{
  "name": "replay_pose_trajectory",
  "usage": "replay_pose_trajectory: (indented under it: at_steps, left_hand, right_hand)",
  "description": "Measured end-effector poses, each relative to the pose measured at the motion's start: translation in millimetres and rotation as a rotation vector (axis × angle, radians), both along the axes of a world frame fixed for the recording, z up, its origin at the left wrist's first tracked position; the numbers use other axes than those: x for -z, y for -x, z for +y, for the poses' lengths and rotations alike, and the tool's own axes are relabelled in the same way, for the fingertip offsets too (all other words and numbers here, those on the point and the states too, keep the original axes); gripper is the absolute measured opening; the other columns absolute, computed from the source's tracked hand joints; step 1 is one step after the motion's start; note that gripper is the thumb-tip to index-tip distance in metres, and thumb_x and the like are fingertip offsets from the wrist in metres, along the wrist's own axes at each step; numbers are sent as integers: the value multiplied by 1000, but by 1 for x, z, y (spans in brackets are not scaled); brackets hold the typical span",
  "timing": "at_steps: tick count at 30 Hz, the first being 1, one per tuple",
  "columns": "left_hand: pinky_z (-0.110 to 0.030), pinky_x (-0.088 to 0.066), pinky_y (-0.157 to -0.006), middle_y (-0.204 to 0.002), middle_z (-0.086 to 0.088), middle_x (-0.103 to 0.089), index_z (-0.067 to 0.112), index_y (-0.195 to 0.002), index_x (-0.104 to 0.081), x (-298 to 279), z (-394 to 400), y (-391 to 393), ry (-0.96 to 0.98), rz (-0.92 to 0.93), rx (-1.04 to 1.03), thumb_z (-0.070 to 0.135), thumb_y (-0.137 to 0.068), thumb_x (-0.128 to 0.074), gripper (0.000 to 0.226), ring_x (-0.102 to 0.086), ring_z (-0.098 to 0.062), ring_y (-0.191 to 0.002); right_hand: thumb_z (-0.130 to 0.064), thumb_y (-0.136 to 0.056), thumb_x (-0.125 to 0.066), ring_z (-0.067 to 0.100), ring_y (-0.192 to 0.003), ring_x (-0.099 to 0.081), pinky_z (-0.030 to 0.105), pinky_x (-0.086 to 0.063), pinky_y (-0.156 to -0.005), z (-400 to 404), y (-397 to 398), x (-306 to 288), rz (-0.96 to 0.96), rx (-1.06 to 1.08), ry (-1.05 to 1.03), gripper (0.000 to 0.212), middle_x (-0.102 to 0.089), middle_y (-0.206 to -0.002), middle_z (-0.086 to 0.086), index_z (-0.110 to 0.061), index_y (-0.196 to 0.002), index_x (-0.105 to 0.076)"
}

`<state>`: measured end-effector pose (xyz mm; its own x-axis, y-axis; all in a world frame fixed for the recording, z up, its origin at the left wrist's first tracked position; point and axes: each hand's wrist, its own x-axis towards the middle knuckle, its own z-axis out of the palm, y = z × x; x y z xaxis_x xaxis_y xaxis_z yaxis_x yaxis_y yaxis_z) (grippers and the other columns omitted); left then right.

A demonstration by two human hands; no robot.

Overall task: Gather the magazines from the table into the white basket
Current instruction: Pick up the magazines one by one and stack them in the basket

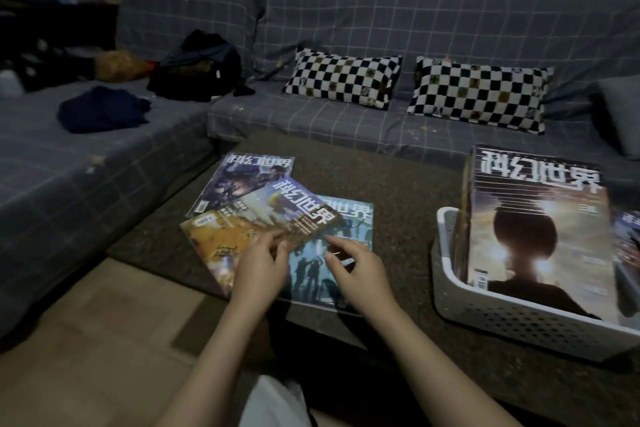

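Three magazines lie overlapped on the dark table (398, 191): a purple-blue one (242, 180) at the back, an orange and blue one (249, 222) on top, a teal one (332, 253) under its right side. My left hand (263, 263) rests on the orange magazine's near edge, fingers touching the cover. My right hand (356, 270) hovers over the teal magazine, fingers loosely curled and empty. The white basket (519, 319) stands at the table's right with a silhouette-cover magazine (540, 229) leaning upright in it and others behind.
A grey checked sofa (346, 28) wraps around the far and left sides of the table. On it lie two black-and-white checkered pillows (343, 78), dark clothes (100, 109) and a dark bag (201, 66). Wood floor (86, 340) shows at the lower left.
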<state>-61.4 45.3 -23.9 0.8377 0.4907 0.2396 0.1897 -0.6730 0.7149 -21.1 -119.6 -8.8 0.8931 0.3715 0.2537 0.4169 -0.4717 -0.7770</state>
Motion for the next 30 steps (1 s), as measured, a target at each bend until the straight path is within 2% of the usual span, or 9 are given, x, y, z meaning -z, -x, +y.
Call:
replay_pose_trajectory:
  at_steps: [5,7,10,13,17,20,22,24,30]
  left_hand:
    - [-49,4,-116,-156,-5,-24,17,-146,-32,23,43,-9,-219,300,1,39,-100,-28,51,-11,-19,-146]
    - [-47,10,-115,-158,-3,-17,17,-149,-24,32,45,-9,-263,338,24,41,-100,-22,54,-5,-15,-147]
    - [-44,16,-113,-157,0,-22,18,-149,-24,36,35,-8,-328,309,0,42,-99,-21,55,-11,-10,-146]
    - [-44,8,-116,-149,-3,-39,19,-147,-31,33,23,-8,-411,276,-26,44,-98,-23,55,-32,-13,-139]
    - [-38,-24,-109,-103,-4,-73,25,-124,-60,20,36,-17,-526,158,-74,36,-93,-42,38,-65,-19,-98]
    - [-41,-22,-107,-123,-3,-61,28,-121,-61,19,71,-37,-406,165,-31,39,-93,-47,34,-50,-20,-118]
    - [-45,-9,-116,-148,-8,-38,25,-134,-50,23,93,-47,-307,269,6,45,-94,-44,45,-27,-22,-140]
    - [-46,-2,-118,-157,-14,-18,26,-144,-36,27,111,-54,-299,367,-17,53,-93,-38,57,-9,-26,-146]
    - [-45,-23,-105,-141,-12,-38,31,-139,-41,21,115,-58,-311,344,-93,68,-82,-46,68,-29,-31,-132]
  right_hand:
    - [-28,-87,-59,14,-103,-60,17,-43,-84,39,-11,24,113,6,77,36,-64,-119,1,-18,-122,-60]
    - [-29,-88,-57,14,-107,-58,11,-36,-78,46,-15,30,116,48,117,37,-63,-121,1,-17,-123,-59]
    - [-26,-89,-55,16,-108,-58,17,-38,-83,48,-20,33,135,105,93,37,-63,-121,4,-13,-124,-58]
    - [-26,-90,-55,16,-108,-59,19,-39,-84,50,-22,33,146,131,99,37,-65,-119,4,-12,-123,-59]
    - [-35,-90,-53,20,-107,-57,26,-45,-83,60,-23,32,84,130,184,40,-63,-119,5,-15,-124,-58]
    - [-50,-89,-48,21,-112,-51,32,-46,-81,73,-26,36,54,188,329,52,-52,-126,3,-21,-131,-51]
    - [-57,-86,-46,20,-111,-49,29,-41,-71,79,-25,38,44,264,400,56,-48,-122,-1,-26,-133,-48]
    - [-60,-84,-46,20,-110,-47,28,-34,-68,84,-24,41,1,301,451,60,-46,-117,-2,-27,-134,-46]
    - [-59,-85,-45,21,-114,-45,30,-39,-68,86,-25,45,-23,332,455,63,-44,-124,1,-24,-137,-41]
